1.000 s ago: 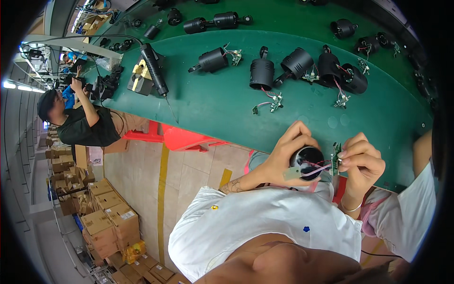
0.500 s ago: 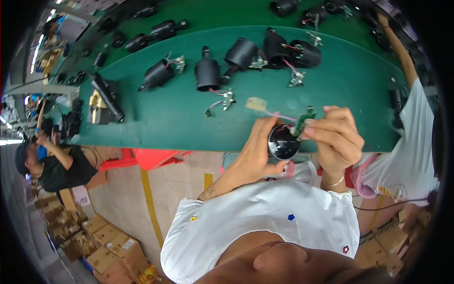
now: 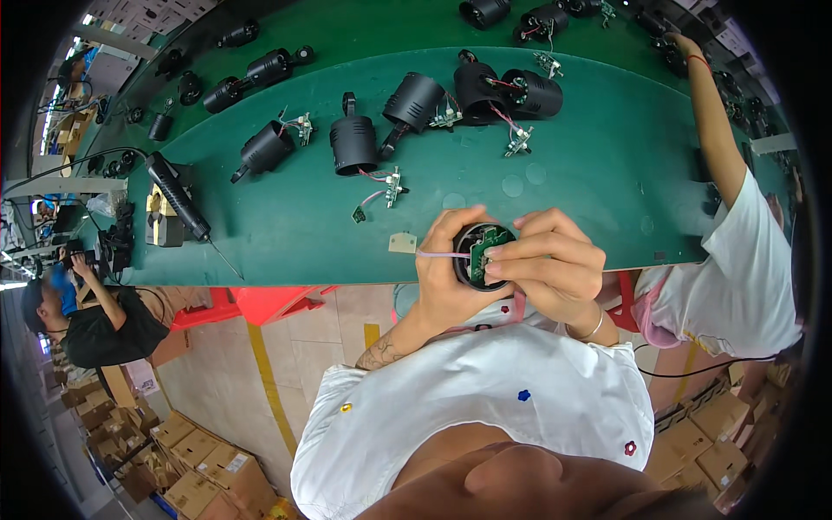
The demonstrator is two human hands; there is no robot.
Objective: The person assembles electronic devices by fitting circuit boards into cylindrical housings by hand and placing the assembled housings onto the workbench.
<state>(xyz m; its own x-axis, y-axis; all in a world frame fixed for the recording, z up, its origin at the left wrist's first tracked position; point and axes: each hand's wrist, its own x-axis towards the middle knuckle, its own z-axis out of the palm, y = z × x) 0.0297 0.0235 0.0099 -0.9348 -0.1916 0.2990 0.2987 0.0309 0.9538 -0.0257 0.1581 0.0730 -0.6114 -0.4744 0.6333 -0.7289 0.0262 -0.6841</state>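
My left hand (image 3: 440, 279) is wrapped round a black cylindrical housing (image 3: 464, 272) near the table's front edge, its open end facing up. Between the thumb and fingers of my right hand (image 3: 556, 264) is a green circuit board (image 3: 492, 237), tilted in the mouth of the housing. How deep it sits is hidden by my fingers. A pale pink-violet wire (image 3: 445, 255) runs from the board over the rim to a small cream-coloured board (image 3: 403, 243), which hangs left of my left hand.
Several black housings (image 3: 354, 143) with wired circuit boards (image 3: 394, 186) lie across the green table (image 3: 295, 212). At the left, a corded black tool (image 3: 179, 198) with a thin tip rests on a block. A co-worker's arm (image 3: 721, 121) reaches over the right side. Red stools (image 3: 276, 303) stand below.
My right hand has brought the circuit board left and down into the housing's mouth. The housing, in my left hand, has shifted left and its opening now shows. The cream-coloured board has swung lower.
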